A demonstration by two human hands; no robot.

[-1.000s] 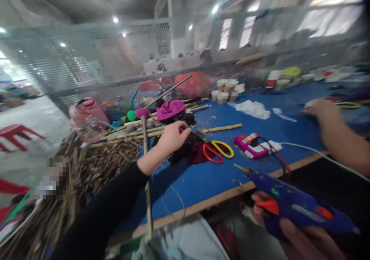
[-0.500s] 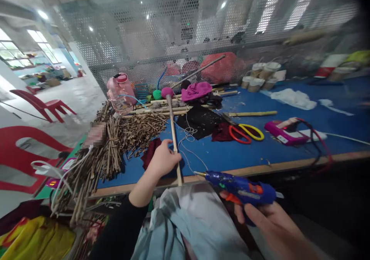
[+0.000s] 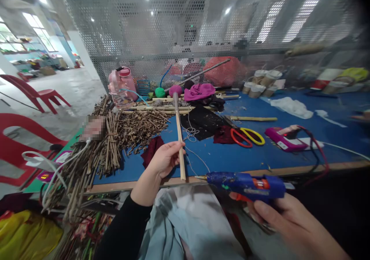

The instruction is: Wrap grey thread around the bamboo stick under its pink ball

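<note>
My left hand (image 3: 165,159) pinches a pale wooden stick (image 3: 179,136) near its lower end, close to the table's front edge. The stick points away from me, and its far part is wrapped in something greyish. My right hand (image 3: 277,213) is closed around a blue glue gun (image 3: 245,184) with an orange trigger. The gun's metal nozzle points left and lies just right of the stick's near end; whether they touch is unclear. A thin loose string (image 3: 190,133) lies on the table right of the stick.
Red and yellow scissors (image 3: 242,137), black cloth (image 3: 199,123) and a purple device (image 3: 285,139) lie on the blue table (image 3: 225,157). Bundled twigs (image 3: 112,146) cover its left side. A pink jug (image 3: 123,84), yarn balls and paper cups (image 3: 261,81) stand before a perforated screen.
My left fingers now pinch the stick more from the side, and its near end is raised a little. The glue gun has shifted slightly right in my right hand, and the view has shifted.
</note>
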